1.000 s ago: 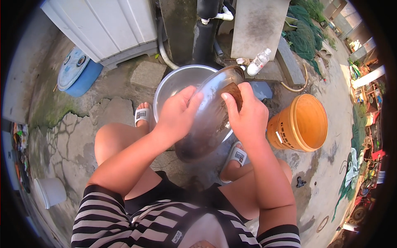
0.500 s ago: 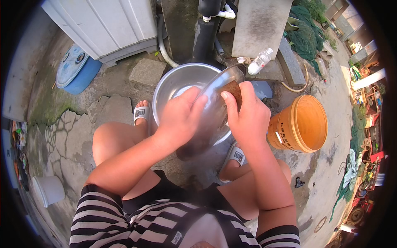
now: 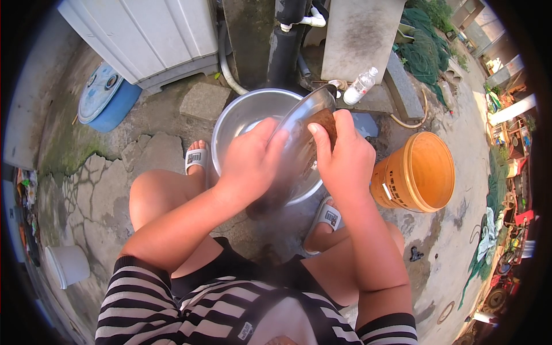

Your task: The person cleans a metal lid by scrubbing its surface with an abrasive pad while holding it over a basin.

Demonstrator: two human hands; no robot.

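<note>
brown pad [image 3: 323, 122] against a tilted metal dish [image 3: 297, 127]

taking the middle of the view as the clock's centre, the left hand [image 3: 249, 158] is closed on the dish's nine o'clock edge, its thumb on the near side and its other fingers mostly hidden. the right hand [image 3: 348, 158] pinches the pad, thumb in front, and sets it to the dish's inner face. the dish is held at a steep tilt between the hands, over the metal basin [image 3: 229, 118]; its lower part is blurred.

the basin sits on the ground [image 3: 152, 155] towards twelve o'clock. white slippers [image 3: 196, 158] show at nine and between four and five. an orange bucket [image 3: 401, 178] leans at three; a clear bottle [image 3: 360, 87] lies near the dish, between one and two. farther out are a blue drum [image 3: 106, 103] at ten, a white bucket [image 3: 70, 266] at eight and green netting [image 3: 425, 54] towards two.
</note>
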